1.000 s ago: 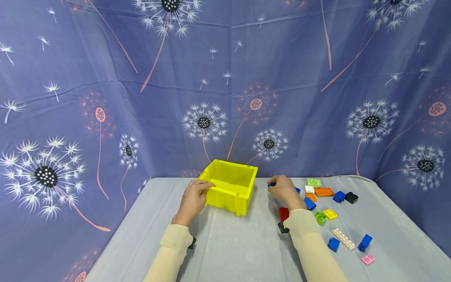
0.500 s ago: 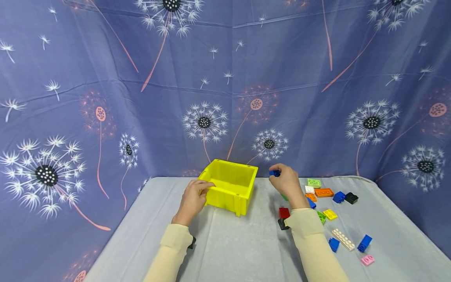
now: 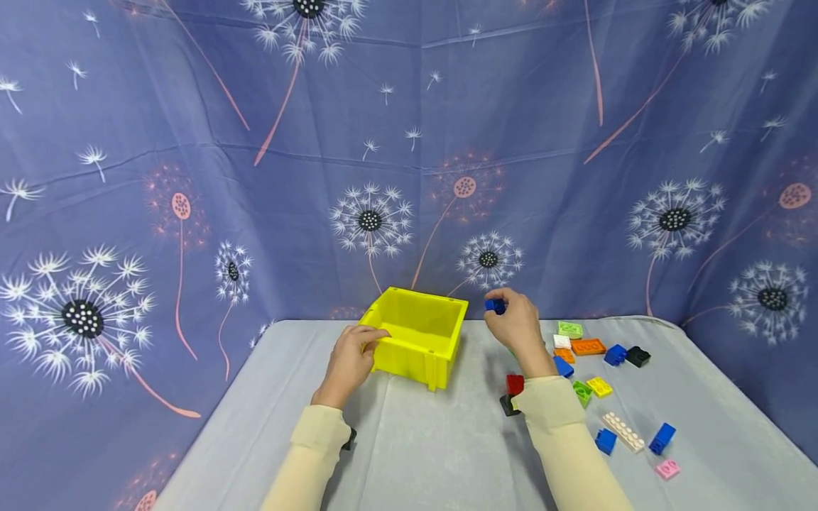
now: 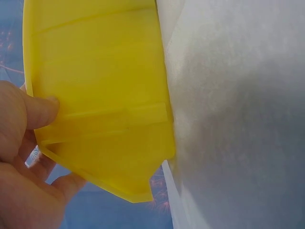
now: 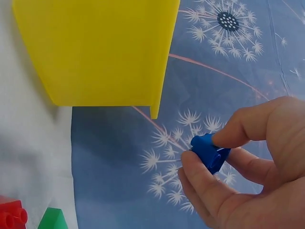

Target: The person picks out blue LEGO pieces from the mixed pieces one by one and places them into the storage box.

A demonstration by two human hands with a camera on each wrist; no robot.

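A yellow plastic bin (image 3: 409, 365) stands at the back middle of the table. My left hand (image 3: 348, 362) grips its near left rim; in the left wrist view the thumb (image 4: 43, 112) lies on the outer wall and the other fingers go behind the rim. To the right of the bin, my right hand (image 3: 516, 323) pinches a small blue toy brick (image 5: 208, 151) between thumb and fingers, raised above the table. Below that hand, a red brick (image 3: 515, 384) and a black brick (image 3: 509, 405) lie on the cloth, and a green brick (image 5: 53, 220) shows in the right wrist view.
Several loose bricks spread over the table's right side, among them an orange one (image 3: 588, 346), a long white one (image 3: 623, 431), a pink one (image 3: 667, 469) and a yellow one (image 3: 599, 387). A patterned blue curtain (image 3: 549, 213) hangs right behind the table.
My right hand has lifted the blue brick from near the table, rising and turning it in the fingers. The left hand and the bin have stayed put.
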